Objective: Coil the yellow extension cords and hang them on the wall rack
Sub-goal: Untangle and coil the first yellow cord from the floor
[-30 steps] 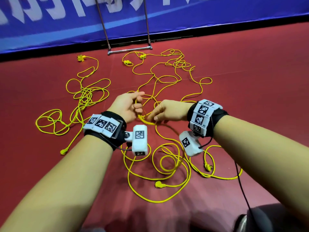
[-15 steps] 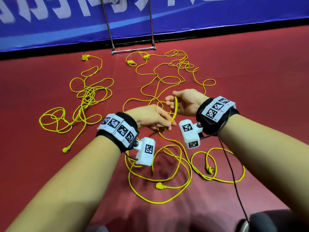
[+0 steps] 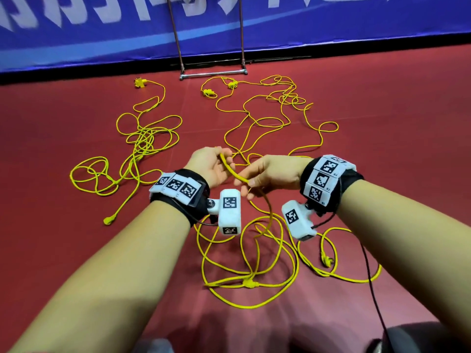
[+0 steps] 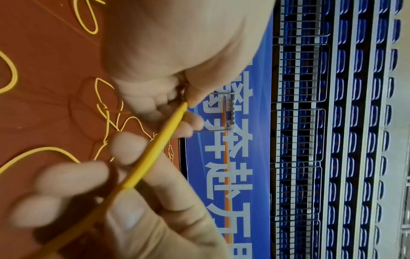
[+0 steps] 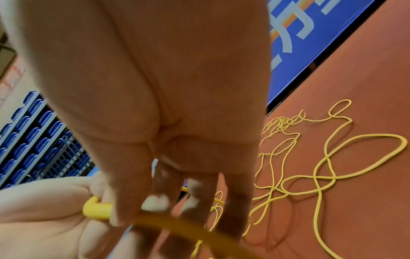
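Your left hand (image 3: 209, 166) and right hand (image 3: 270, 174) meet at the middle of the head view, both grasping the same yellow cord (image 3: 230, 169): your left fingers curl round its upper end, your right thumb and fingers pinch it lower down, and it hangs from there to the red floor (image 3: 382, 103). More yellow cords (image 3: 142, 138) sprawl in loose loops at centre left and upper right. The metal rack (image 3: 211, 72) stands at top centre against the blue banner (image 3: 331, 21).
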Demonstrator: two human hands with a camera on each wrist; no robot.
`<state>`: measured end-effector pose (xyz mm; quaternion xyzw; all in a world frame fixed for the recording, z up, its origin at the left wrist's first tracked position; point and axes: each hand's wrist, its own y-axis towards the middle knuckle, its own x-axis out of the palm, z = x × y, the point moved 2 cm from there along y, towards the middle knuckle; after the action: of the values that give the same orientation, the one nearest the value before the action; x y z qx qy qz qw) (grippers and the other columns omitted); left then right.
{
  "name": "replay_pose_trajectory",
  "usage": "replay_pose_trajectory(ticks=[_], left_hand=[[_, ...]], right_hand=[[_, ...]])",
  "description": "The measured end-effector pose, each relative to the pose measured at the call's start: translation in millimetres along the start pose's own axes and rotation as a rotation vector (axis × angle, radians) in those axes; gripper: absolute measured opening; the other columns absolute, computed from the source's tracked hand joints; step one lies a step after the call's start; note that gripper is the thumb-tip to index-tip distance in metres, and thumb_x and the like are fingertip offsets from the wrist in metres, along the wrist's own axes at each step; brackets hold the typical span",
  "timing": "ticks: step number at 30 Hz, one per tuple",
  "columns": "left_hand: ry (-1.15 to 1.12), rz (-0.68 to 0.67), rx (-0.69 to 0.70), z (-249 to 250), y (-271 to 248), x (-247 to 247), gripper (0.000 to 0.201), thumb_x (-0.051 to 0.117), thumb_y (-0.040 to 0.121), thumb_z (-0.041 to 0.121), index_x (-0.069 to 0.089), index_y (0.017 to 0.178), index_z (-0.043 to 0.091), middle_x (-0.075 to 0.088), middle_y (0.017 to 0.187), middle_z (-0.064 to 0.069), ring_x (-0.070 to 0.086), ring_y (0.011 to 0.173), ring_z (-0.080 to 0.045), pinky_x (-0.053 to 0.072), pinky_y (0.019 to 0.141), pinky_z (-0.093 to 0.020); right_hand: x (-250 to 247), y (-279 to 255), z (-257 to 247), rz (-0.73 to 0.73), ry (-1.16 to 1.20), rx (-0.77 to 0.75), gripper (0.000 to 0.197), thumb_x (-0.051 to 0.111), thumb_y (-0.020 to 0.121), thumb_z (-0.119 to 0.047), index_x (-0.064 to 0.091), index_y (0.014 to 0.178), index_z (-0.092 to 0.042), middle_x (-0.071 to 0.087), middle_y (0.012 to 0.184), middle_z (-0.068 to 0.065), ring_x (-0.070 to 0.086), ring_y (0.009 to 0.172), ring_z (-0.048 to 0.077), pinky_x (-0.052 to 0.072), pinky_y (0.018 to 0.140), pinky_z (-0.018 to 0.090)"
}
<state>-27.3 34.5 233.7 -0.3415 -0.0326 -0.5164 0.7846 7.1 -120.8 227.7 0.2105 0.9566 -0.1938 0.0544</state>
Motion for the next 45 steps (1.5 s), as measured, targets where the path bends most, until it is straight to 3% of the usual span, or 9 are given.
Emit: replay_pose_trajectory(ticks=[8,13,17,23,27,31,38,42,45], left_hand=[[0.639,-0.438,0.188,0.1,-29.8,26.9,0.024,0.039,0.104,0.014,0.06,0.114,0.01,0.044,0.066,0.004,0.026,0.041,-0.004,0.015,0.04,-0.015],[0.972,-0.638,0.058,-20.4,-37.5,38.2,0.023,0.044,0.103,0.015,0.065,0.113,0.014,0.048,0.062,0.004,0.036,0.047,-0.009,0.029,0.043,-0.019],[0.872,-0.433,-0.01,-23.0,-26.2,27.8,0.024,0.05,0.097,0.008,0.063,0.118,0.011,0.07,0.084,-0.002,0.062,0.07,-0.016,0.049,0.067,-0.029],[0.237,-0.139,-0.041,-4.1,-6.4,10.1,0.033,0.034,0.104,0.039,0.056,0.095,0.015,0.071,0.094,-0.005,0.067,0.086,-0.023,0.049,0.081,-0.037],[0.073,-0.112,-0.089,-0.8,-8.1,9.5,0.052,0.035,0.104,0.042,0.059,0.083,0.001,0.066,0.065,-0.008,0.064,0.066,-0.021,0.056,0.061,-0.031],[0.053,0.002,0.04,-1.0,-5.7,10.5,0.031,0.036,0.106,0.023,0.055,0.088,0.006,0.044,0.055,0.002,0.036,0.031,-0.009,0.042,0.039,-0.017],[0.632,-0.416,0.188,-4.2,-33.6,34.1,0.026,0.041,0.104,0.015,0.062,0.118,0.009,0.047,0.057,0.002,0.022,0.038,-0.006,0.023,0.04,-0.016],[0.883,-0.626,0.129,-20.3,-40.7,45.0,0.022,0.046,0.102,0.013,0.063,0.116,0.015,0.055,0.065,-0.003,0.03,0.044,-0.01,0.034,0.041,-0.019],[0.878,-0.58,0.028,-21.4,-38.7,42.1,0.03,0.052,0.093,-0.003,0.065,0.117,0.009,0.069,0.086,-0.007,0.059,0.06,-0.017,0.052,0.059,-0.029]], right_hand=[[-30.0,7.7,-0.4,0.434,0.789,0.085,0.04,0.03,0.104,-0.047,0.049,0.098,-0.012,0.068,0.073,0.007,0.066,0.07,0.024,0.051,0.071,0.035],[-43.4,-4.6,0.5,0.514,0.915,0.096,0.029,0.039,0.104,-0.028,0.053,0.086,-0.01,0.057,0.052,-0.002,0.056,0.043,0.013,0.048,0.05,0.018],[-36.5,-7.7,-0.3,0.522,0.798,0.001,0.021,0.039,0.103,-0.015,0.056,0.092,-0.012,0.049,0.047,-0.005,0.049,0.039,0.01,0.043,0.045,0.014],[-20.1,-12.7,-7.5,0.244,0.337,-0.143,0.034,0.041,0.1,0.002,0.059,0.125,-0.011,0.053,0.068,0.004,0.053,0.057,0.014,0.048,0.058,0.023],[-2.5,-9.9,-2.8,0.046,-0.145,-0.146,0.033,0.049,0.094,0.01,0.065,0.116,-0.01,0.062,0.071,0.005,0.057,0.062,0.014,0.046,0.064,0.024],[0.3,-8.7,-0.9,0.037,-0.254,-0.049,0.027,0.054,0.093,0.008,0.069,0.11,-0.007,0.071,0.08,0.004,0.066,0.064,0.003,0.044,0.059,0.013],[-32.4,-5.9,3.0,0.448,0.799,0.091,0.046,0.028,0.103,-0.051,0.039,0.122,-0.01,0.072,0.084,0.006,0.069,0.079,0.026,0.05,0.073,0.037],[-39.5,-16.4,-4.2,0.478,0.895,0.116,0.038,0.034,0.105,-0.035,0.056,0.099,-0.004,0.069,0.063,0.0,0.064,0.049,0.015,0.048,0.063,0.03],[-39.7,-17.4,-1.3,0.509,0.94,0.086,0.029,0.039,0.104,-0.018,0.058,0.086,-0.006,0.072,0.07,0.003,0.069,0.062,0.015,0.053,0.07,0.034]])
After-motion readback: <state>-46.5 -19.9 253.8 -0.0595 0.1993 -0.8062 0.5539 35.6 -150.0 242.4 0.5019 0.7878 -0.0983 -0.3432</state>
